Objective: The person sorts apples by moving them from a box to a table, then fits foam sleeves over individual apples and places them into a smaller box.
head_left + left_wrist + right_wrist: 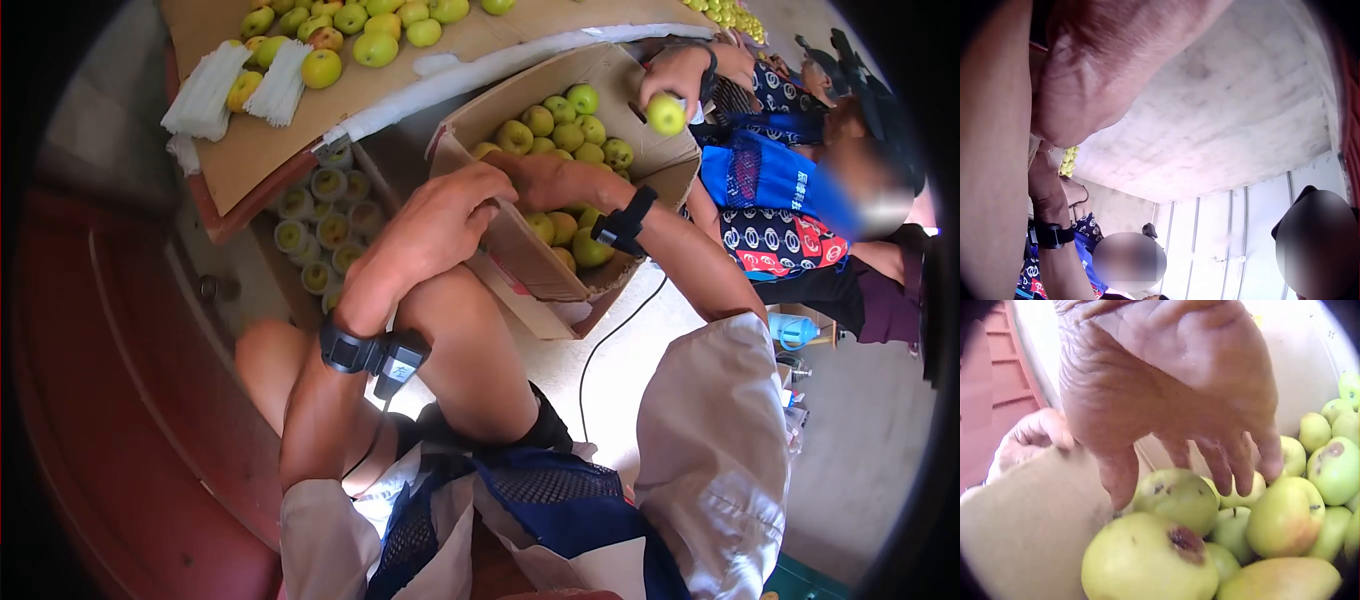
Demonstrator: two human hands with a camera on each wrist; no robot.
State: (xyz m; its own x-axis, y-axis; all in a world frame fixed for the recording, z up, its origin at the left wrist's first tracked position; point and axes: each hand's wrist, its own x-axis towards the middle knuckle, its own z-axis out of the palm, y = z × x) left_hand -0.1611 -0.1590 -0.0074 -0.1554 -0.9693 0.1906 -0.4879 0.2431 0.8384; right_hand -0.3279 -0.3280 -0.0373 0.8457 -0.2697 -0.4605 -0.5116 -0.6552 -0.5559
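My left hand [450,215] grips the near edge of the cardboard box [520,245]; in the right wrist view its thumb lies over the cardboard rim. Inside the box, my right hand [1172,394] hangs palm down above the apples, fingers spread and pointing downward. Closest to those fingertips is a green apple [1175,503] with dark spots; contact cannot be told. In front of it lies a larger apple [1147,556] with a brown rotten patch. The left wrist view shows the back of my left hand [1097,75] close up, its fingers hidden.
Across the box, another person's hand [680,75] holds a yellow-green apple [665,114]. Loose apples [375,48] and white foam nets [210,90] lie on the cardboard-covered surface at upper left. Net-wrapped apples [330,230] fill a container below. A black cable [600,350] crosses the floor.
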